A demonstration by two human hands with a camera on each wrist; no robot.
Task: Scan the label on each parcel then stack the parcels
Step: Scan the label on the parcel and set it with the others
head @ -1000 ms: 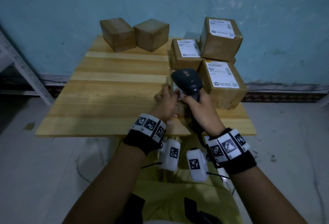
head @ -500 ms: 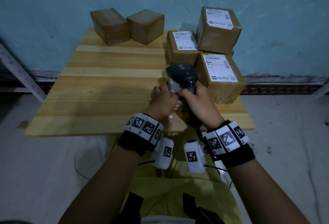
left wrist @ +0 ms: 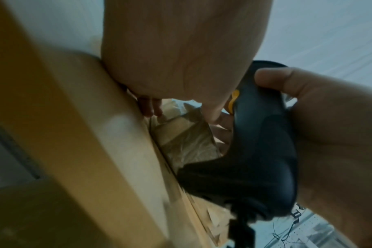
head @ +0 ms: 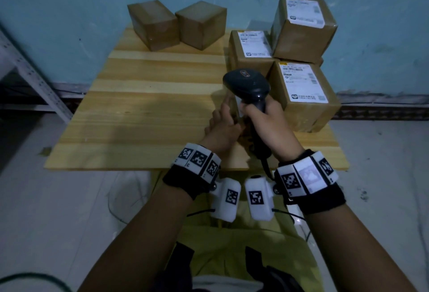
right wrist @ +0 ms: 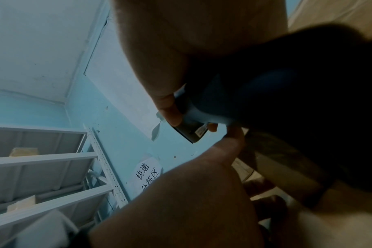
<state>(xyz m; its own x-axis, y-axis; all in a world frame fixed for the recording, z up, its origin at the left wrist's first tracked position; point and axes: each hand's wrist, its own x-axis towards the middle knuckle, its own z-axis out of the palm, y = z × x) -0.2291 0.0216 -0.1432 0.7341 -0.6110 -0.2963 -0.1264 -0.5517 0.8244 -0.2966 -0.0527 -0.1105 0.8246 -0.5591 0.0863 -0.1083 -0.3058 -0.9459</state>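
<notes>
My right hand (head: 262, 117) grips the handle of a black barcode scanner (head: 247, 82), whose head points down over a small brown parcel (left wrist: 187, 139) near the table's front right. My left hand (head: 224, 122) holds that parcel, fingers on its left side and thumb on the near side. In the head view the parcel is mostly hidden under the scanner and both hands. Three labelled parcels stand just right of the hands: a front one (head: 304, 96), one behind it (head: 250, 47), and one stacked on top (head: 304, 26).
Two plain brown boxes (head: 153, 24) (head: 202, 24) sit at the back left of the wooden table (head: 144, 110). The scanner's cable (head: 267, 168) hangs over the front edge. A metal shelf rack (head: 30, 71) stands to the left, and the blue wall is directly behind.
Both hands stay at the small parcel with the scanner over it. The head view has shifted slightly, and my left fingers lie a little straighter along the parcel's side.
</notes>
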